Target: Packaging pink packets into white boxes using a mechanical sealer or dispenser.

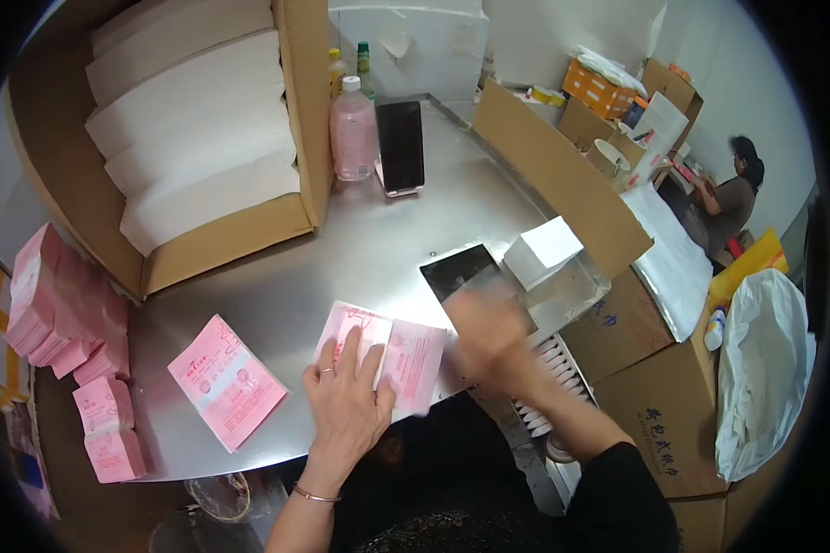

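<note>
My left hand point(349, 401) lies with fingers spread on a pink printed packet point(417, 364) near the table's front edge. A white strip shows under the fingertips. To its right, my right hand point(493, 336) is smeared by motion beside a dark rectangular panel or opening point(456, 267) in the metal tabletop. Its fingers and anything in them cannot be made out. Left of my left hand lies a stack of flat pink printed packets point(226, 382). A white block point(544, 251), perhaps a small box or folded paper, stands behind my right hand.
A cardboard box point(231, 244) with rows of folded white paper stands at back left. Pink packets point(69, 304) are piled at the left edge. A pink bottle point(353, 134) and phone point(400, 147) stand at the back. Cartons point(659, 415) and a white bag point(765, 369) are right; another person point(738, 198) sits beyond.
</note>
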Demonstrator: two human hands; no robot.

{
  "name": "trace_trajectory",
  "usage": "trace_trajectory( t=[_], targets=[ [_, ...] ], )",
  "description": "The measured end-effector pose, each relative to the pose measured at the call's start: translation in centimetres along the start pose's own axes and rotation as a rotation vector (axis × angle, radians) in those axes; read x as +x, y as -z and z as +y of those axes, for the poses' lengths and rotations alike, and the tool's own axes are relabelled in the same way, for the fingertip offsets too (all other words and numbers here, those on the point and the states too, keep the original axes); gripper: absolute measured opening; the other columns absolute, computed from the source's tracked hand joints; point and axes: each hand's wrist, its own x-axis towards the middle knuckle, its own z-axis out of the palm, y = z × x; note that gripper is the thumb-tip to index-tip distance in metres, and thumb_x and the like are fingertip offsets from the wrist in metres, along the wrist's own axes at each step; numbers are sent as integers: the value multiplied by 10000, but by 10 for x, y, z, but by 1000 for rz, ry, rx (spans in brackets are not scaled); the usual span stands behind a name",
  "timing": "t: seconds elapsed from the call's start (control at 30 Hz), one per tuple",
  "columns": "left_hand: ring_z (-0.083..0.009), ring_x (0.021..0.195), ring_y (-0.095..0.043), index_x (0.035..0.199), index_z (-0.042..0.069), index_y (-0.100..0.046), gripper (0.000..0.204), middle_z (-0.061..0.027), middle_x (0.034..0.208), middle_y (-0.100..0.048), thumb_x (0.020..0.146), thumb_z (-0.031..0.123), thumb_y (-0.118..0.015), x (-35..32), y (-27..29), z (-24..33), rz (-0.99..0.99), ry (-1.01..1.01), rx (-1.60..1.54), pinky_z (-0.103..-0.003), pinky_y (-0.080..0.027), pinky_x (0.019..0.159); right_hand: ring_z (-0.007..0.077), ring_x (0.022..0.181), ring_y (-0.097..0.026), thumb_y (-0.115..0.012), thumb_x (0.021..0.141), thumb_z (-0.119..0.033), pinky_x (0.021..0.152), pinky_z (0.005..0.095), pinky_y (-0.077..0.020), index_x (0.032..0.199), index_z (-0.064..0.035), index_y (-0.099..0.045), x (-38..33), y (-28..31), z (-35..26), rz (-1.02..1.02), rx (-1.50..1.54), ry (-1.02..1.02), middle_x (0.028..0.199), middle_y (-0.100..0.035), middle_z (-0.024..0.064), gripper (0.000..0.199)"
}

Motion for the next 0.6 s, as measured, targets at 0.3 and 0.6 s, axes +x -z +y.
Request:
trace_trajectory(
  t=[0.3,0.6],
  targets=[
    [-332,952,-513,1214,72,-644,530,-171,1138,-551,833,432,-718,22,11,16,-22,27,41,-468,-384,793,318,933,-565,-651,905,-212,814,471,-455,874,-22,-715,-2,38,118,-42,-455,-377,899,-598,138,203],
    [-348,1083,-540,1138,32,-619,371,-183,1160,-542,807,189,-681,16,13,24,-224,-49,-33,-445,-478,746,343,923,-611,-618,782,8,796,459,-469,1065,4,-669,-10,27,102,190,-304,-132,1054,-639,164,287]
  ],
)
